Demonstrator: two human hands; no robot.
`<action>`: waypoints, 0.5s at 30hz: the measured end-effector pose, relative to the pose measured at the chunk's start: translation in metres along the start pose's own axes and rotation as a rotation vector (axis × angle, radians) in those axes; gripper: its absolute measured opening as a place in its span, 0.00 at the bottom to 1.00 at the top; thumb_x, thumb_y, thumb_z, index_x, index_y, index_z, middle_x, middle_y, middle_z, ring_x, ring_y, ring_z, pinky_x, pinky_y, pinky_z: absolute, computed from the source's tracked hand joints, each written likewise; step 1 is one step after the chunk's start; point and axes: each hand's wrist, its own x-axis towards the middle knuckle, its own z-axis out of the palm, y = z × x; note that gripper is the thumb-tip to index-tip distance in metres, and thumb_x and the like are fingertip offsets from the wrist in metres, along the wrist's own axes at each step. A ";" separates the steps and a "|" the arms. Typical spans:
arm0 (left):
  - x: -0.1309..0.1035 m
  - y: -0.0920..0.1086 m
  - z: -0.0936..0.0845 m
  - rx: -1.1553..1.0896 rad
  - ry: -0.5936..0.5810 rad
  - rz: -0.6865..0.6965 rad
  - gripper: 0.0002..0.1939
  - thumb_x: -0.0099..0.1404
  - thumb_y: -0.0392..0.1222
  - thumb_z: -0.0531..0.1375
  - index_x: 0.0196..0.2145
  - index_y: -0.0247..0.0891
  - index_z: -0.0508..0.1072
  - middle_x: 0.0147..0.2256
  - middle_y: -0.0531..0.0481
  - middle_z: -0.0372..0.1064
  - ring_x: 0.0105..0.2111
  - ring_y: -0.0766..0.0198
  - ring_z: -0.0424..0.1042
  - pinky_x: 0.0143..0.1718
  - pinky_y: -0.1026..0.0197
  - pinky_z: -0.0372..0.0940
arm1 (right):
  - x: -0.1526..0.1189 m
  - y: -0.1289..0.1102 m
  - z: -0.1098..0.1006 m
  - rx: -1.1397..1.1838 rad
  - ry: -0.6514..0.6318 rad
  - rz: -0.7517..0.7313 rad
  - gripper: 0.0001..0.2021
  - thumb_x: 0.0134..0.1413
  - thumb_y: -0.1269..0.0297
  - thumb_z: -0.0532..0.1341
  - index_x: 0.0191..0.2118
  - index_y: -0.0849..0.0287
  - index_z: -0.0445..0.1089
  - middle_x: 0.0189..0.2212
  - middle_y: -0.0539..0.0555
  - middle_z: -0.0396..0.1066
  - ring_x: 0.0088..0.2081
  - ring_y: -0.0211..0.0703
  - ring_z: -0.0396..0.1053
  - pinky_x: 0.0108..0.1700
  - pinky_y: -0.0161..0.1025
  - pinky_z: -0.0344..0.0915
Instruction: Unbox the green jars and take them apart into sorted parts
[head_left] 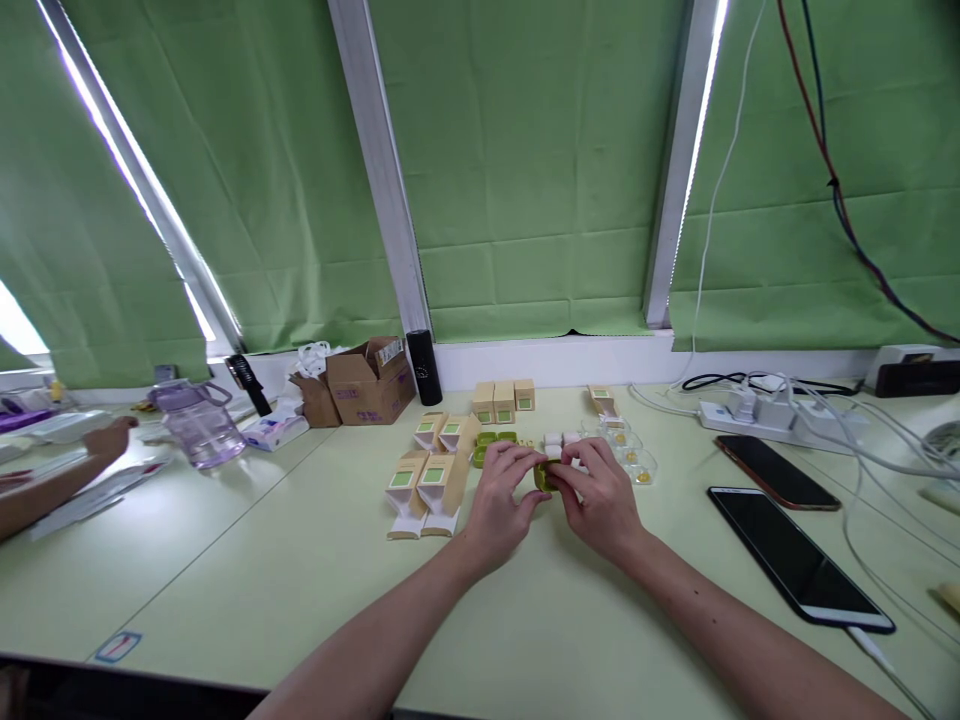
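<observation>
Between my two hands is a small olive-green container [545, 477]. My left hand [504, 500] pinches it from the left, while the fingers of my right hand [598, 495] grip it from the right. Just beyond my left hand lie other green containers [486, 440]. White round pieces [553, 440] stand behind my fingers, next to clear plastic cups [639, 462] with something yellow inside. Left of my hands are several opened cardboard boxes [442, 480] with green labels. Closed boxes [504, 398] of the same kind stand farther back.
Two phones [799, 555] and a power strip [780, 425] with cables lie on the right. A brown carton [371, 385], a black cylinder [424, 368] and a lilac bottle [199, 425] stand at the back left. Another person's arm [67, 480] rests at the far left.
</observation>
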 end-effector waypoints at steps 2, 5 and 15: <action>0.000 0.000 0.000 0.010 -0.008 0.008 0.24 0.64 0.34 0.67 0.56 0.45 0.74 0.50 0.44 0.73 0.55 0.49 0.64 0.57 0.42 0.65 | 0.000 -0.001 0.000 0.006 0.007 -0.006 0.10 0.63 0.73 0.59 0.39 0.55 0.78 0.36 0.57 0.69 0.41 0.49 0.62 0.37 0.43 0.66; -0.001 0.000 0.000 0.023 -0.025 0.016 0.23 0.64 0.34 0.67 0.57 0.44 0.73 0.51 0.43 0.73 0.55 0.49 0.64 0.57 0.41 0.65 | 0.000 0.000 0.001 0.014 0.005 -0.005 0.10 0.62 0.74 0.59 0.38 0.56 0.77 0.36 0.57 0.69 0.41 0.49 0.62 0.37 0.43 0.66; -0.002 -0.004 0.002 0.046 -0.038 0.026 0.22 0.66 0.36 0.66 0.57 0.43 0.73 0.50 0.42 0.74 0.55 0.47 0.65 0.56 0.39 0.67 | -0.001 -0.001 0.003 -0.001 -0.032 0.024 0.10 0.61 0.76 0.58 0.36 0.56 0.74 0.34 0.56 0.68 0.39 0.49 0.62 0.34 0.42 0.63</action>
